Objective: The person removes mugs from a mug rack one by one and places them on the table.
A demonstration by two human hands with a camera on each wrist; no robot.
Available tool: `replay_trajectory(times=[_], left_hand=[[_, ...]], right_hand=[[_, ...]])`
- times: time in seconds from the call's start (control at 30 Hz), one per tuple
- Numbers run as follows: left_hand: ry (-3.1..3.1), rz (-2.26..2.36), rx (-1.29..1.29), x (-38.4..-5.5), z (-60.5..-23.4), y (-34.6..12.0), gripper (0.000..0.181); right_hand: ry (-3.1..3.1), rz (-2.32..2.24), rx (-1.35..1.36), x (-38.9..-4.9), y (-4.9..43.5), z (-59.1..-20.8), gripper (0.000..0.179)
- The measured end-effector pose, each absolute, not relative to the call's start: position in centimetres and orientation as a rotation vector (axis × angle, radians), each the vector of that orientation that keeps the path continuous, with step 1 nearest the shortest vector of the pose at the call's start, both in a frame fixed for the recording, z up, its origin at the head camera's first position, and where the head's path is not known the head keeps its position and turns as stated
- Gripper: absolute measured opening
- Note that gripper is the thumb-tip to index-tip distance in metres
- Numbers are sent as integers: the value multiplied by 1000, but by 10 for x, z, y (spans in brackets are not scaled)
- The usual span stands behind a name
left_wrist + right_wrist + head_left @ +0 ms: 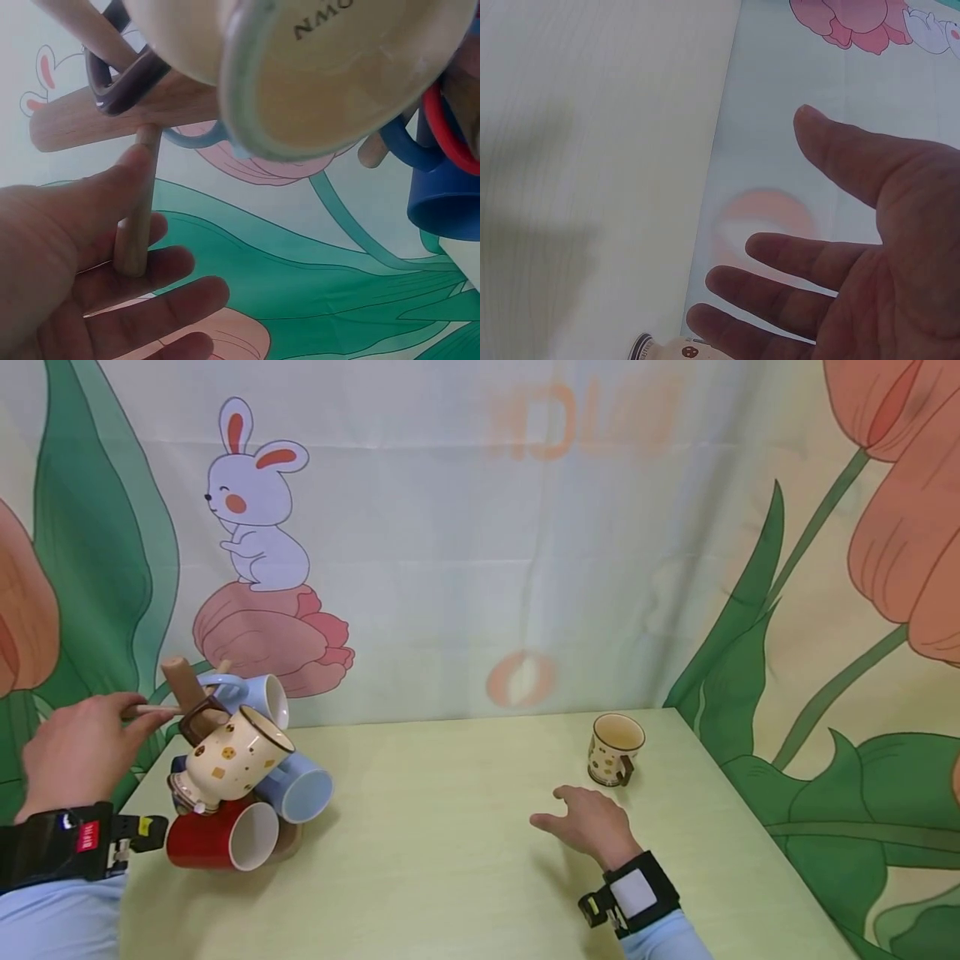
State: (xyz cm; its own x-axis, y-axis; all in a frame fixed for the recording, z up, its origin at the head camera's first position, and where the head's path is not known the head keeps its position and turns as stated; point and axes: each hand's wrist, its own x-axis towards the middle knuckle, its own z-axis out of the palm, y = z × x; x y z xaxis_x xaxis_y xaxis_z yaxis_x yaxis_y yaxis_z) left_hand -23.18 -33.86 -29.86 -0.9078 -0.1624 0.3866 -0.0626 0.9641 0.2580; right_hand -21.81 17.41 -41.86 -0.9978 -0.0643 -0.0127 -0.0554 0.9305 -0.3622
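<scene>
My left hand [90, 747] pinches a wooden peg [139, 202] of a mug tree [182, 685] between thumb and fingers. From the tree hang several mugs: a cream spotted mug [238, 753] with a dark handle, a light blue mug [262, 697] above it, another blue mug [298, 787] and a red mug [213, 837]. A dark blue mug [446, 176] shows in the left wrist view. Over the table, my right hand [588, 827] holds nothing, fingers apart. Just beyond it a second cream spotted mug [615, 750] stands upright, its handle facing front right.
The pale table [435, 843] ends at a hanging cloth backdrop [450, 568] printed with a rabbit, tulips and leaves. The mug tree with its mugs stands at the table's left side.
</scene>
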Motion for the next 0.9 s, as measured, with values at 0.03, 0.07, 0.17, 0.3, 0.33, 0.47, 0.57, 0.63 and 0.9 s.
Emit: replay_trajectory(times=[0.03,0.07,0.17,0.3,0.33,0.47,0.57,0.63,0.9], left_hand=[[-2690,-342,158,-232,-300,-338,48],[-2685,-349,155,-232,-300,-339,47],[-2679,-367,160,-233,-302,-339,46],[-2682,-366,180,-232,-301,-337,46],[-2680,-361,184,-232,-300,-337,46],[-2667,-345,193,-229,-300,-335,45],[-2658,-352,204,-227,-300,-335,44],[-2652,-358,219,-226,-301,-334,44],[-2647,-355,315,-221,-304,-327,51]], right_hand=[[3062,-575,-95,-218,174,-419,62],[3061,-577,-95,-218,174,-419,62],[3052,-584,-90,-218,174,-420,62],[3041,-586,-78,-218,174,-421,61],[3041,-585,-76,-218,174,-421,61],[3043,-590,-65,-217,173,-422,62],[3044,-597,-59,-216,173,-422,62],[3045,-601,-59,-216,173,-423,61],[3050,-605,-55,-216,173,-425,61]])
